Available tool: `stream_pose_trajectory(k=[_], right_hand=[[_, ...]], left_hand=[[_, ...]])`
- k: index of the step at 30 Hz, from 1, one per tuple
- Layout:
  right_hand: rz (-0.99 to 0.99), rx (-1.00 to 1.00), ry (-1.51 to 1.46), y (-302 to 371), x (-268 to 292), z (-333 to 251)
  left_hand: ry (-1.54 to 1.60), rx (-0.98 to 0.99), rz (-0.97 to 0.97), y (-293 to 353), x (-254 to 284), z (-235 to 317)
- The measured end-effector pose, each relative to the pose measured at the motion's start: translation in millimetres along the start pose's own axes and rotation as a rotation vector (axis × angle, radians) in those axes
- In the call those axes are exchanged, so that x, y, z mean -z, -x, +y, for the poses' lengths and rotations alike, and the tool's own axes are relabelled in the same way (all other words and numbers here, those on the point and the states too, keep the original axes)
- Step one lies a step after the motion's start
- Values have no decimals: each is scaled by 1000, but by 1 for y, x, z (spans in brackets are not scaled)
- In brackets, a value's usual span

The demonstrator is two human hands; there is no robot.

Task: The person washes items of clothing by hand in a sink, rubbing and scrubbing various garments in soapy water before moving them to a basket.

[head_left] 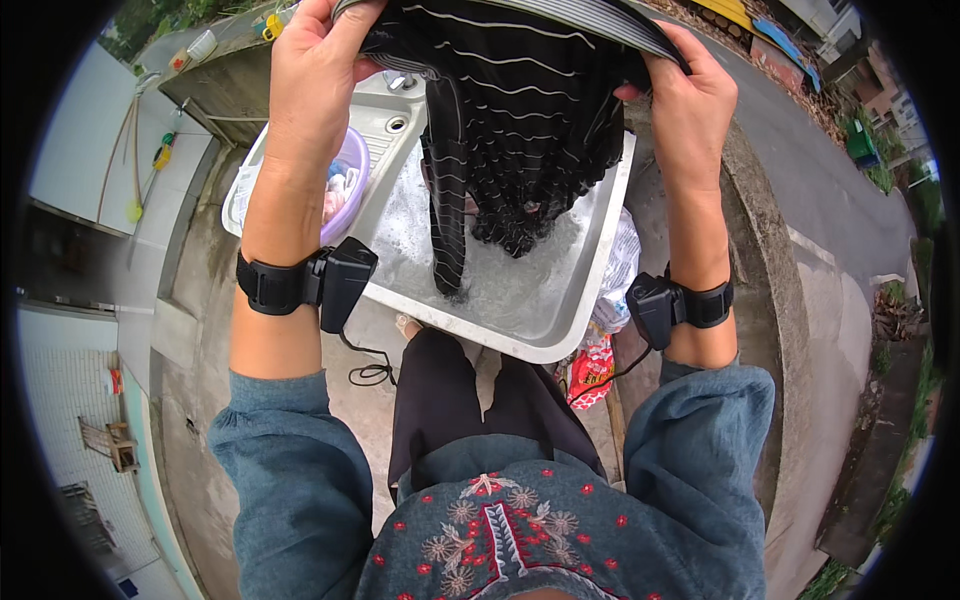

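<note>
A wet black shirt with thin white stripes (pixel 520 110) hangs stretched between my two hands over a white sink (pixel 590 300). My left hand (pixel 318 75) is closed on its grey striped band at the upper left. My right hand (pixel 692 100) pinches the same band at the upper right. The shirt's lower part is bunched, and its end reaches the cloudy, sudsy water (pixel 500 290). A narrow strip of it, perhaps a sleeve, dangles into the water on the left. The top of the shirt runs out of view.
A purple basin (pixel 352 205) with light-coloured cloth stands on the ribbed drainboard to the left, near a metal tap (pixel 398 80). Plastic bags (pixel 618 270) and a red packet (pixel 592 372) lie by the sink's right side. A low concrete wall (pixel 765 260) borders the right.
</note>
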State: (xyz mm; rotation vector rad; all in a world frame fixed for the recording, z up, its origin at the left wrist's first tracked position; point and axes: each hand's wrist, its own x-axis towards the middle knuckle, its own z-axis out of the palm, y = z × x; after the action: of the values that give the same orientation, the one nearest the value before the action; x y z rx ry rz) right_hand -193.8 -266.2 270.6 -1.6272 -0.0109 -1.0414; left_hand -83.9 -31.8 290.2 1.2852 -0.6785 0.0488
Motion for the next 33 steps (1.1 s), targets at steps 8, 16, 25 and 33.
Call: stream_pose_trajectory(k=[8,16,25,33], right_hand=[[-242,-83,345,30,-2,72],[-816,-586,550,157,8,272],[-1068,-896,996,238,-44,319],[-1286,-1060,1150,259,-61,340]], left_hand=[[-311,207,-5,24,13,-63],[-975,388,-459,114,43,-278],[-1246,748,-1112,151,12,-356],[-1280,939,-1378,166,12,-393]])
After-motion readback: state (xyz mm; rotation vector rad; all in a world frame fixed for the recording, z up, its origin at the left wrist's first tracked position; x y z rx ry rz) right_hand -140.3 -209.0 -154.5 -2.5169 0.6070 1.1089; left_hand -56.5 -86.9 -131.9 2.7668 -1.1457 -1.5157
